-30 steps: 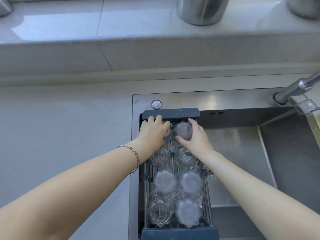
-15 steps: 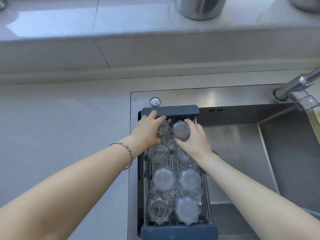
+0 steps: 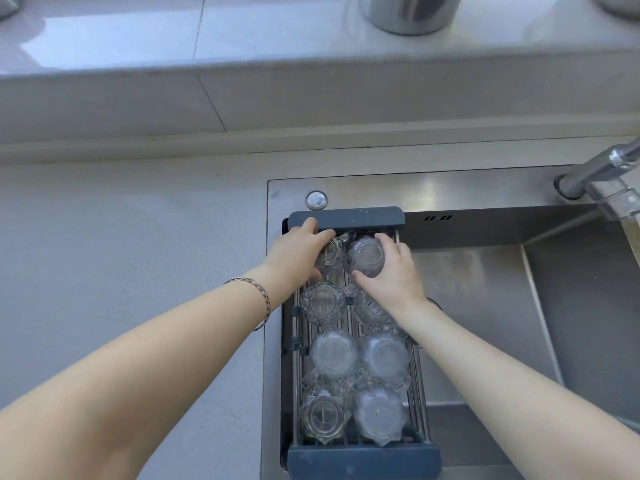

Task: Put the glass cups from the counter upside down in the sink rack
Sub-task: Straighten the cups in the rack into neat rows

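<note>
Setting down the last pair: left hand clasping one cup, right hand clasping another cup, both upside down at the rack's far end, likely needing only letting go.

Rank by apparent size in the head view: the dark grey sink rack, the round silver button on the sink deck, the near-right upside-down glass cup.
1. Dark grey sink rack
2. Near-right upside-down glass cup, though nearness to the camera enlarges it
3. Round silver button
</note>
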The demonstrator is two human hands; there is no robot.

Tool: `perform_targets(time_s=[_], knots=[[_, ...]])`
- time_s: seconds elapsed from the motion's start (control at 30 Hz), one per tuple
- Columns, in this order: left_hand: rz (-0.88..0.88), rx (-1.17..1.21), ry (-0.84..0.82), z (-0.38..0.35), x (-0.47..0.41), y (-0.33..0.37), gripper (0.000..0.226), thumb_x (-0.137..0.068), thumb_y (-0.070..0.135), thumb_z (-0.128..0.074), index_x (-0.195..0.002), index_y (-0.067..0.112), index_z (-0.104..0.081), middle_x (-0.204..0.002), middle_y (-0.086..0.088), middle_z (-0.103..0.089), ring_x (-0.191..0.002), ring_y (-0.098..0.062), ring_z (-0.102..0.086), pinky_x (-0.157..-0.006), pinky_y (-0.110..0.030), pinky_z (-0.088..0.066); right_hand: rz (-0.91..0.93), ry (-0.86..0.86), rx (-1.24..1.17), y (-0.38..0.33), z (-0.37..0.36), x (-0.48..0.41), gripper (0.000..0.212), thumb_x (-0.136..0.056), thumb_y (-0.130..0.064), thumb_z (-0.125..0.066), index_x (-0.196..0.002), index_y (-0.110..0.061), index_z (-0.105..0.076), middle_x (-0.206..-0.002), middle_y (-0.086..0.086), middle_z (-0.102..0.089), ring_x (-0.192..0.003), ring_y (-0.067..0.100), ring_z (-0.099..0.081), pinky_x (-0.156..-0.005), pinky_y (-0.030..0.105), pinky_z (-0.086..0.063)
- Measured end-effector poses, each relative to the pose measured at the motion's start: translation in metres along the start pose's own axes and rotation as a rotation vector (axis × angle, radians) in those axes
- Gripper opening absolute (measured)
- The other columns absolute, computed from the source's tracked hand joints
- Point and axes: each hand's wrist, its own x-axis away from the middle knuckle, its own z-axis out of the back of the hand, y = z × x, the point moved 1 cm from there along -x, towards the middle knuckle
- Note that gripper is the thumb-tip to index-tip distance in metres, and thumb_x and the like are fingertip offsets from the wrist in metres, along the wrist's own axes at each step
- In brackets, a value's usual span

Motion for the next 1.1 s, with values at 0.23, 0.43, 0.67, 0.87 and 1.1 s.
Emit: perform_targets(time_s=[0.23, 0.43, 0.67, 0.87, 1.1], knots=[[0.108, 0.155, 0.144, -0.006, 0.021, 0.002, 0.07, -0.085, 0.003, -0.057, -0.145, 0.02, -0.025, -0.138, -0.013, -0.036, -0.119, -0.03, -0.044, -0.093, -0.039, -0.046, 0.015, -0.173, -0.006, -0.003, 0.008, -0.011, 0.087, -0.073, -0.04, -0.075, -0.142, -0.021, -0.027, -0.146, 0.008, -0.037, -0.131, 0.026, -0.041, -0.105, 0.036, -0.037], [-0.066, 0.128, 0.055, -0.019, 0.062, 0.029, 0.053, -0.086, 0.031, -0.055, -0.135, 0.015, -0.041, -0.137, -0.006, -0.045, -0.122, -0.026, -0.045, -0.1, -0.039, -0.042, -0.001, -0.141, -0.067, 0.013, 0.027, 0.025, 0.074, -0.082, -0.039, -0.064, -0.142, -0.021, -0.025, -0.147, 0.008, -0.033, -0.132, 0.022, -0.04, -0.107, 0.037, -0.034], [0.109, 0.154, -0.102, -0.035, 0.068, 0.041, 0.065, -0.088, 0.023, -0.058, -0.144, 0.021, -0.025, -0.148, -0.01, -0.031, -0.126, -0.034, -0.039, -0.098, -0.04, -0.044, -0.041, -0.136, 0.244, 0.021, 0.001, 0.057, 0.081, -0.073, -0.056, -0.065, -0.138, -0.02, -0.033, -0.132, 0.007, -0.046, -0.126, 0.025, -0.04, -0.098, 0.039, -0.043], [0.138, 0.134, -0.112, -0.027, 0.062, 0.041, 0.056, -0.085, 0.006, -0.061, -0.135, 0.013, -0.038, -0.133, -0.016, -0.043, -0.113, -0.036, -0.049, -0.092, -0.041, -0.048, -0.105, -0.147, 0.271, 0.004, 0.001, 0.049, 0.077, -0.068, -0.052, -0.07, -0.131, -0.019, -0.04, -0.123, 0.008, -0.05, -0.119, 0.028, -0.047, -0.091, 0.037, -0.046], [0.21, 0.224, -0.068, -0.029, 0.06, 0.04, 0.058, -0.083, 0.011, -0.064, -0.135, 0.013, -0.039, -0.132, -0.015, -0.044, -0.113, -0.036, -0.049, -0.093, -0.041, -0.045, 0.271, -0.089, 0.277, -0.017, 0.042, 0.074, 0.07, -0.068, -0.029, -0.071, -0.129, -0.019, -0.039, -0.123, 0.001, -0.049, -0.117, 0.021, -0.043, -0.089, 0.033, -0.043]])
